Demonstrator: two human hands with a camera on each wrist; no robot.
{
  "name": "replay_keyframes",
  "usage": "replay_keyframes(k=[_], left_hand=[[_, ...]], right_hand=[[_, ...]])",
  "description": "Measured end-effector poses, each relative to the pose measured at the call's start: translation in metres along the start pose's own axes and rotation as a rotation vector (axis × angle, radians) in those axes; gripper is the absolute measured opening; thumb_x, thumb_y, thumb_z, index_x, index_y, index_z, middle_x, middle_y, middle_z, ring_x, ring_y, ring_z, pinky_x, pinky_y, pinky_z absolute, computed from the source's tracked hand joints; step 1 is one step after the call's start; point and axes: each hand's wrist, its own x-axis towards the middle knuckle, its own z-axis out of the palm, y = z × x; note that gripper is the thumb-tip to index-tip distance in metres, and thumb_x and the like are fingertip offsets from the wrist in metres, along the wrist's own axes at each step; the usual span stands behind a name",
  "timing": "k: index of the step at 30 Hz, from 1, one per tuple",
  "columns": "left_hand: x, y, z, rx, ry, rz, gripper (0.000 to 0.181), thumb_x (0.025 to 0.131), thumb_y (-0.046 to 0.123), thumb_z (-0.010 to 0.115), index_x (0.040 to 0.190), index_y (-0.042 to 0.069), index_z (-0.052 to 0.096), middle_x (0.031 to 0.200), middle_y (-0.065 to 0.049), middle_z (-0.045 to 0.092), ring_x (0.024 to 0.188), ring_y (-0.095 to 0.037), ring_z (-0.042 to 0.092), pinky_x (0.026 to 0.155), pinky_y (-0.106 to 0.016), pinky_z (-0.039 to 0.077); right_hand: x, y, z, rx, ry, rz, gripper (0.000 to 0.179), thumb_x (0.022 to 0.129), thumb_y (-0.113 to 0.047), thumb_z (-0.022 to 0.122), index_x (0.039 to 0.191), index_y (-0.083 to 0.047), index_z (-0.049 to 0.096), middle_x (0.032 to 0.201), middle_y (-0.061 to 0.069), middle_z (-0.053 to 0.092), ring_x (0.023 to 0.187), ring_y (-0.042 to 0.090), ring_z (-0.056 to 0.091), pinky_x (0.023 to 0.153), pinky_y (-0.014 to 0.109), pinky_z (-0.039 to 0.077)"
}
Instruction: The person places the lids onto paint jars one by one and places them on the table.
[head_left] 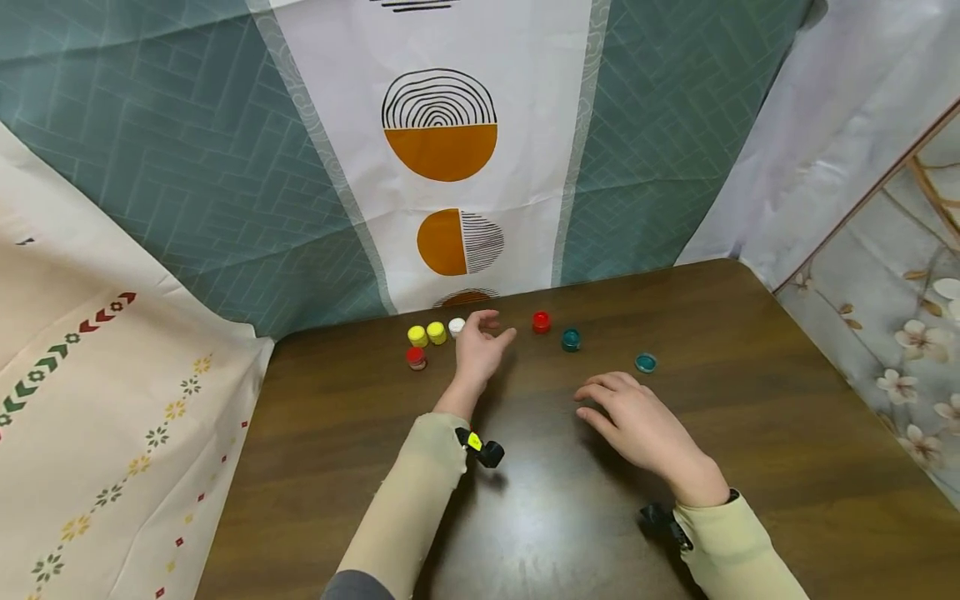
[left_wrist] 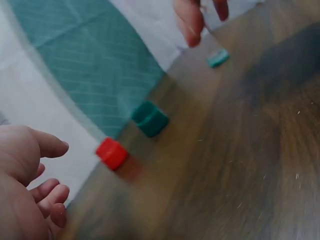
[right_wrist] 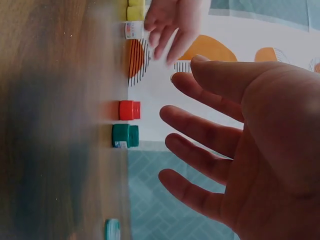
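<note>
My left hand (head_left: 480, 350) hovers just right of a small white jar (head_left: 457, 327), fingers loosely bent. Nothing shows in its grasp, and it partly covers that jar in the head view. To its right stand a red paint jar (head_left: 541, 322) and a dark green paint jar (head_left: 571, 340). Held above the table, my right hand (head_left: 633, 421) has its fingers spread and slightly bent. In the right wrist view no object touches its fingers (right_wrist: 200, 130). A flat teal lid (head_left: 646, 362) lies on the table beyond that hand.
Left of the white jar are two yellow jars (head_left: 427, 334), and a red-capped jar (head_left: 416, 358) stands in front of them. The brown wooden table (head_left: 337, 467) meets a hanging patterned cloth (head_left: 300, 208) at its back edge.
</note>
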Motion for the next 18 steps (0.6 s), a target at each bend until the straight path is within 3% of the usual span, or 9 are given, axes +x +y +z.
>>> replay_keyframes(k=[3, 10, 18], left_hand=[[0.005, -0.003, 0.023, 0.063, -0.009, -0.033, 0.050, 0.094, 0.013, 0.082, 0.139, 0.002, 0.064, 0.128, -0.019, 0.068, 0.098, -0.026, 0.064, 0.082, -0.035, 0.053], [0.013, -0.011, 0.047, 0.186, 0.002, -0.060, 0.049, 0.094, 0.014, 0.083, 0.138, 0.003, 0.065, 0.129, -0.017, 0.068, 0.120, -0.033, 0.062, 0.104, -0.044, 0.050], [0.013, -0.013, 0.070, 0.283, 0.015, -0.048, 0.049, 0.095, 0.021, 0.083, 0.139, 0.007, 0.066, 0.129, -0.012, 0.065, 0.120, -0.030, 0.062, 0.103, -0.043, 0.050]], right_hand=[[-0.003, 0.004, -0.001, 0.003, -0.005, 0.013, 0.025, 0.106, -0.027, 0.072, 0.126, -0.013, 0.076, 0.134, 0.008, 0.069, 0.131, 0.035, 0.059, 0.106, 0.060, 0.048], [-0.002, 0.006, 0.002, 0.003, 0.002, 0.015, 0.024, 0.104, -0.026, 0.073, 0.125, -0.014, 0.076, 0.131, 0.006, 0.070, 0.128, 0.034, 0.061, 0.107, 0.059, 0.048], [0.001, 0.002, 0.003, 0.001, -0.009, 0.005, 0.024, 0.104, -0.027, 0.073, 0.124, -0.013, 0.076, 0.128, 0.006, 0.071, 0.126, 0.033, 0.062, 0.107, 0.057, 0.048]])
